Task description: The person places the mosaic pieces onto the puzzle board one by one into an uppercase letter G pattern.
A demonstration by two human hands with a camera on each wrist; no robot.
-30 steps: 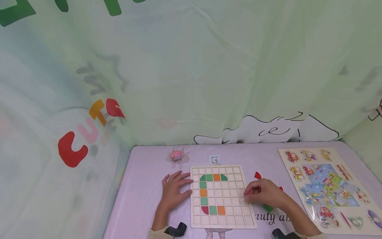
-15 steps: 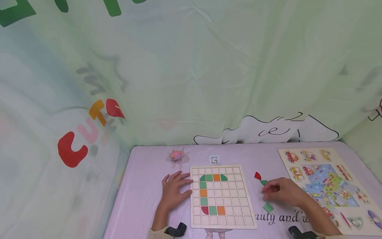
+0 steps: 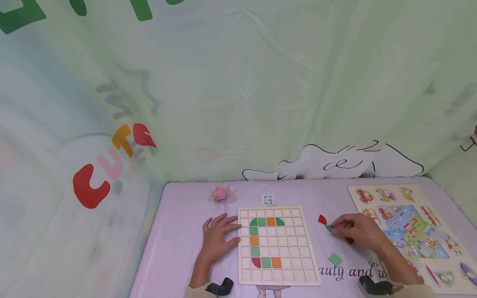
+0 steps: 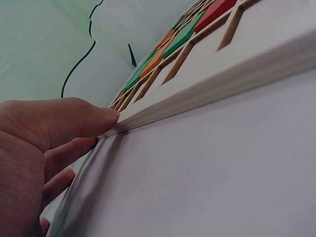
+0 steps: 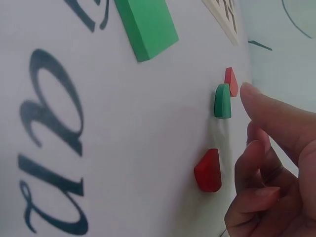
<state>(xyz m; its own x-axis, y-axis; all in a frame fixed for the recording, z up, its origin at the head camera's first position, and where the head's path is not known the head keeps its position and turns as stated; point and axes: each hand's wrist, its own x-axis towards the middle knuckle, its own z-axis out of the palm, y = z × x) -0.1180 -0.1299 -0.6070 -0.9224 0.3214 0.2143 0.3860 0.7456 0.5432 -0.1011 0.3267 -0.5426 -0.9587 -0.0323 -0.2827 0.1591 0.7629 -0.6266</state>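
Left hand (image 3: 217, 239): flat on the lilac tablecloth (image 3: 179, 231), fingers straight, fingertips touching the left edge of the wooden grid board (image 3: 298, 248); holding nothing.
Right hand (image 3: 355, 234): to the right of the board, index finger stretched toward a small green quarter-round piece (image 5: 222, 101), other fingers curled; tip just beside the piece, contact hard to tell, nothing gripped.
Loose pieces: red quarter-round (image 5: 231, 81) just beyond the green one; second red piece (image 5: 208, 170) under the palm; green square (image 3: 335, 259) lying apart, nearer the body.
Board: C-shaped run of green, orange and red tiles (image 3: 255, 240) seated in the grid, most cells bare.
Risk, nudging: likely to push the green piece into the red neighbour instead of lifting it, given a single fingertip.
Risk, sweeping: curled fingers liable to drag the red piece beneath.
Risk, board: apt to slide if the left hand lifts.
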